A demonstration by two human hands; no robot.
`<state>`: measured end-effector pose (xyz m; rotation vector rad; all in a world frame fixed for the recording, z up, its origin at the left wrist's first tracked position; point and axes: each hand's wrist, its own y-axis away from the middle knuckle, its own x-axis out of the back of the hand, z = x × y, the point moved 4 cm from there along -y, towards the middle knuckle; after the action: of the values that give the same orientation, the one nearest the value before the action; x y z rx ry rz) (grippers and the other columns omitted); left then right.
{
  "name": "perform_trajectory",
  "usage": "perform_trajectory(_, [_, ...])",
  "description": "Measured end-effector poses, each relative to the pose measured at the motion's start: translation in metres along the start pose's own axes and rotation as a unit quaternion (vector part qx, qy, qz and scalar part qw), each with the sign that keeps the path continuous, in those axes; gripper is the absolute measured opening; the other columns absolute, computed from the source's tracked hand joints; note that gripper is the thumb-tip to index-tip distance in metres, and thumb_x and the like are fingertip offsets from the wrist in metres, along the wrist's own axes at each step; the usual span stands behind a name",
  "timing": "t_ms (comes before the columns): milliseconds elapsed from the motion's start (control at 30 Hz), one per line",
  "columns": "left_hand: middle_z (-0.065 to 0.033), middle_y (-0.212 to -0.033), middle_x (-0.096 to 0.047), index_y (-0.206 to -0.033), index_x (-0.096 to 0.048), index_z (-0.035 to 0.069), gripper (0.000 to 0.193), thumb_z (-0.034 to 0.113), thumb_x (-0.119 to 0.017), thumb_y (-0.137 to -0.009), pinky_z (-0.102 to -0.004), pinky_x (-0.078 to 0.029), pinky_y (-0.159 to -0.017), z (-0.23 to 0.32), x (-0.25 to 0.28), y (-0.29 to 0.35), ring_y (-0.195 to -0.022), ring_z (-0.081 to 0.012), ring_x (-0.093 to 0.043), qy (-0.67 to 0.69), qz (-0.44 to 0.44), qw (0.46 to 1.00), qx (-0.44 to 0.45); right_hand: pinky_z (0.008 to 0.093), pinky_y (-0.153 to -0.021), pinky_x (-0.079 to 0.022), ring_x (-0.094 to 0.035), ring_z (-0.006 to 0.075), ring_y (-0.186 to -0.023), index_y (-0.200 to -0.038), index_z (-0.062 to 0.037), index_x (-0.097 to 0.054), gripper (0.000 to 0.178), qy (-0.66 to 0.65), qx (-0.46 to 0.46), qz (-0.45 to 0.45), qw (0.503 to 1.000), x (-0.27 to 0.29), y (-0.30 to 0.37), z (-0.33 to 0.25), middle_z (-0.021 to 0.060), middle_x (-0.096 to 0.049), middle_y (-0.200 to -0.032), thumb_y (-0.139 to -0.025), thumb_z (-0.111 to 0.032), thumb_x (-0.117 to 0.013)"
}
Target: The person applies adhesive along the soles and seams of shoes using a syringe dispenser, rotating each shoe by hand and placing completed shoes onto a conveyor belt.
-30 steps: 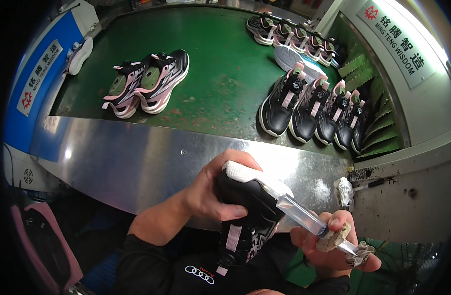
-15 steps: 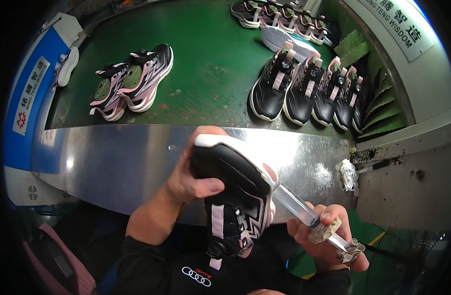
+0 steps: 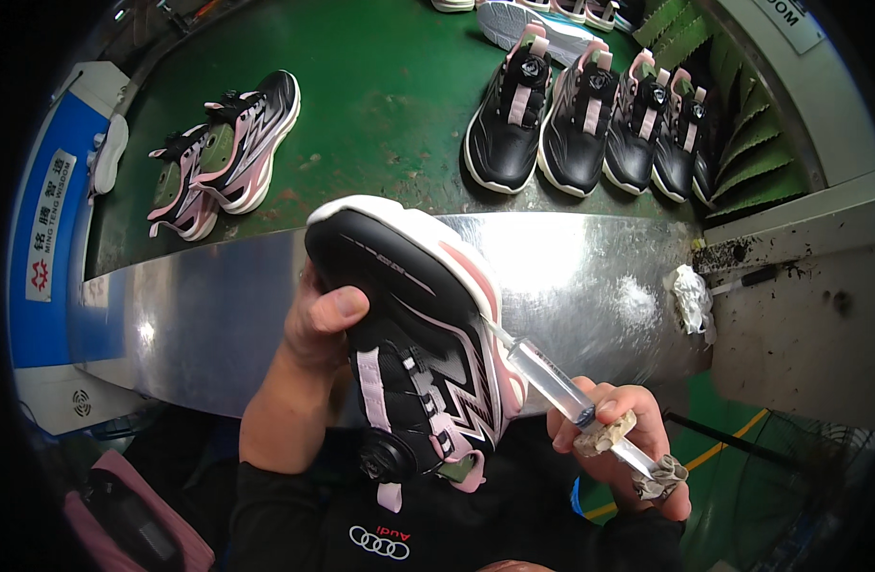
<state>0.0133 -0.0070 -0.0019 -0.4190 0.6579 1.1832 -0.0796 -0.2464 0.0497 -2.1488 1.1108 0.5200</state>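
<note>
A black and pink sneaker with a white sole is held up, toe pointing away and its side turned toward the right. My left hand grips it near the toe, thumb on the upper and the other fingers hidden behind. In my right hand is a clear syringe, its flange and plunger end wrapped in dirty tape or cloth. The syringe's thin tip touches the seam between upper and sole on the sneaker's right side. Some clear content seems to fill the barrel.
Beyond the metal ledge, a green surface bears a pair of sneakers at left and a row of similar sneakers at right. Crumpled white paper and a dark-handled tool lie near the right wall.
The sneaker has moved left and away, turning to show more of its sole edge and side. The syringe has shifted left with my right hand, its tip still at the seam.
</note>
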Motion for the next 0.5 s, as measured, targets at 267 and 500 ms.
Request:
perform_trajectory(267, [-0.0157,-0.107,-0.055,-0.117,-0.043,0.005,0.062,0.032,-0.067,-0.067,-0.0409,-0.049,-0.09,0.004,-0.016,-0.014,-0.1,-0.0292,-0.058,0.018,0.028,0.999,-0.031,0.0298,-0.083,-0.039,-0.048,0.0229,-0.097,-0.125,0.0077,-0.037,0.103,0.005,-0.032,0.015,0.999,0.01,0.019,0.008,0.0165,-0.045,-0.105,-0.06,-0.064,-0.073])
perform_trajectory(500, [-0.0196,-0.113,-0.059,-0.122,-0.047,-0.005,0.058,0.024,-0.063,-0.074,-0.0406,-0.05,-0.09,-0.003,0.003,-0.007,-0.101,-0.0302,-0.06,0.14,0.069,0.988,0.014,0.029,-0.08,-0.038,-0.047,0.0223,-0.095,-0.125,0.007,-0.039,0.103,0.022,-0.069,0.037,0.997,0.006,0.039,0.01,0.0161,-0.048,-0.104,-0.06,-0.066,-0.071])
